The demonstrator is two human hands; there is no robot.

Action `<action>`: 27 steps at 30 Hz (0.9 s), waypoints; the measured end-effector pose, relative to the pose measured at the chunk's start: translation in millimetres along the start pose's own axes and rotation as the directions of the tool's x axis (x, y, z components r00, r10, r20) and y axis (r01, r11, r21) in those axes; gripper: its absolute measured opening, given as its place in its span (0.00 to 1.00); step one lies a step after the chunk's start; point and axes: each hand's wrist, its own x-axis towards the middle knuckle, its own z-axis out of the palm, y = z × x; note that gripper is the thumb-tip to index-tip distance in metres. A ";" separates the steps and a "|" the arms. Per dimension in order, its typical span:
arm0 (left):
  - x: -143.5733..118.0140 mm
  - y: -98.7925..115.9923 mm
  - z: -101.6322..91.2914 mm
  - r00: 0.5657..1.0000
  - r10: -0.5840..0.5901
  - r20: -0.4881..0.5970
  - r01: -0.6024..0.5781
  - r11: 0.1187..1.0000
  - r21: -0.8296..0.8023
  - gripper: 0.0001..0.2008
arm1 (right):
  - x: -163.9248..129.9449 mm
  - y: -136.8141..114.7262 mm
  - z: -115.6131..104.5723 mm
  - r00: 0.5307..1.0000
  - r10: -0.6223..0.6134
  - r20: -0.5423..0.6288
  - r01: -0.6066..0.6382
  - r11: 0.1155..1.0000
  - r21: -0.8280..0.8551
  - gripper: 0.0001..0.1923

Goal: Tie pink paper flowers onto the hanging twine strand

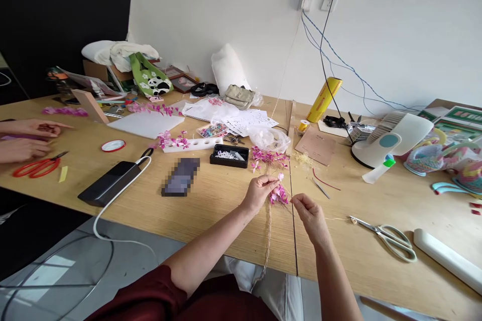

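My left hand is closed in a pinch at a sprig of small purple and white artificial flowers, held above the table. To its right, my right hand has its fingertips pinched on a thin pale thread, which trails across the table to the right. A short taut length of it seems to run between the two hands. Under my left hand a twisted beige cord hangs over the table's edge into my lap. Just beyond lies another bunch of purple flowers.
Scissors with pale handles lie at the right, near a white fan. A black tray, a pixelated dark object and a black device with a white cable stand left. Another person's hands are near red scissors.
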 end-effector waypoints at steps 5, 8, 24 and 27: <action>-3.7 1.7 -8.0 0.997 -0.066 0.032 0.070 0.986 -0.154 0.10 | -9.0 9.6 -26.8 0.980 0.179 0.089 -0.179 0.984 -0.001 0.12; -7.1 3.0 -14.4 0.995 -0.086 0.058 0.094 0.984 -0.154 0.09 | -22.3 15.0 -44.8 0.952 0.253 0.173 -0.246 0.967 -0.059 0.12; -29.9 28.1 -28.1 0.937 -0.021 0.348 0.018 1.000 0.014 0.07 | -19.4 5.0 -86.7 0.961 0.063 -0.270 -0.237 0.691 -0.683 0.12; -32.5 32.2 -28.6 0.933 -0.017 0.360 0.003 0.999 0.039 0.07 | 2.3 5.3 -47.0 0.990 0.133 -0.044 -0.131 0.764 -0.632 0.09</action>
